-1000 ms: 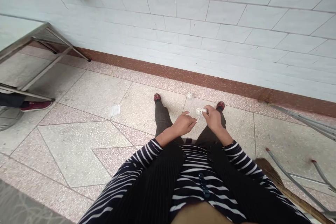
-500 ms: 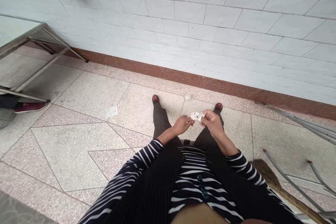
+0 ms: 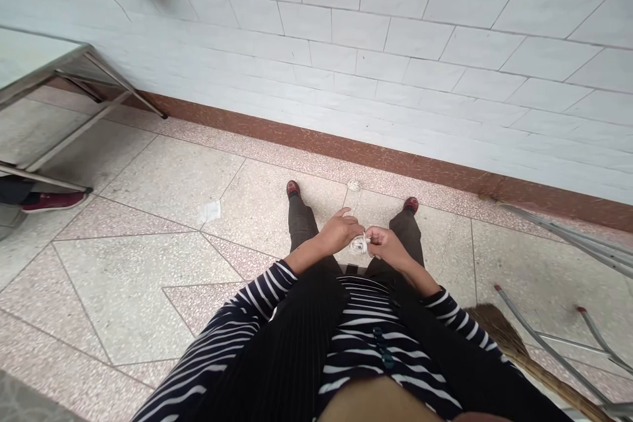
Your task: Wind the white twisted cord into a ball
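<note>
In the head view, a small looped bundle of white cord is between my two hands, in front of my waist. My left hand is closed on the bundle's upper left side, fingers bent over the loops. From the other side, my right hand pinches the loops between thumb and fingers. Beyond them, a coil of white cord lies on the floor between my shoes. One strand runs from near my left hand down toward that coil. The fingers partly hide the bundle.
A metal-framed table stands at the left, with a person's red shoe beneath it. A white piece of paper lies on the floor. On the right are a broom and grey metal legs. The tiled wall rises ahead.
Both hands have lowered toward my body with the bundle, and my left hand now covers more of it. A strand leading to the floor coil has come into view.
</note>
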The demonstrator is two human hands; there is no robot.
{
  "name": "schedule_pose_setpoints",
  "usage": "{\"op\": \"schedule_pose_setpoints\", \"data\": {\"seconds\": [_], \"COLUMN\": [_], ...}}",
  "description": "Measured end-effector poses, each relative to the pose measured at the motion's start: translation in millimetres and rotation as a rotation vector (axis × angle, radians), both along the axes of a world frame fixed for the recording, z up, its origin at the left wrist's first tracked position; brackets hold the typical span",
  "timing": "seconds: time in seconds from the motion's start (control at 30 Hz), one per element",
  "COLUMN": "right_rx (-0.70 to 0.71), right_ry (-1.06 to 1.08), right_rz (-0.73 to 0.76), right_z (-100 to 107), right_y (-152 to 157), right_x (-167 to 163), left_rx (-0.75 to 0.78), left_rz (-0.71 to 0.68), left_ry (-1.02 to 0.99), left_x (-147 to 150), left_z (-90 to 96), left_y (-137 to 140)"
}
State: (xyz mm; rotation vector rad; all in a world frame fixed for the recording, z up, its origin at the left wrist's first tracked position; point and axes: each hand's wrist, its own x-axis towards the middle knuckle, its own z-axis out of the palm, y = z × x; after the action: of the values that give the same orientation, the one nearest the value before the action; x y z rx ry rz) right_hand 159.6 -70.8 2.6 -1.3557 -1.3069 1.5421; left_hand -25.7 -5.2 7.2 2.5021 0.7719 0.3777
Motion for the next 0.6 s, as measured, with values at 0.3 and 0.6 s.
{"op": "schedule_pose_setpoints", "data": {"seconds": [0.3,0.6], "right_rx": [0.057,0.151], "right_ry": [0.102,-0.143], "right_rz": [-0.263,-0.313], "right_z": [18.8,11.6], "right_y": [21.8,28.6], "right_x": [12.6,18.9], "left_rx": [-0.339,-0.332], "left_rz": [0.260,0.222], "left_ry": [-0.161,-0.116], "left_x": [19.3,11.1], "left_z": [-22.8,-21.1], "left_y": [-23.2,-31.5]}}
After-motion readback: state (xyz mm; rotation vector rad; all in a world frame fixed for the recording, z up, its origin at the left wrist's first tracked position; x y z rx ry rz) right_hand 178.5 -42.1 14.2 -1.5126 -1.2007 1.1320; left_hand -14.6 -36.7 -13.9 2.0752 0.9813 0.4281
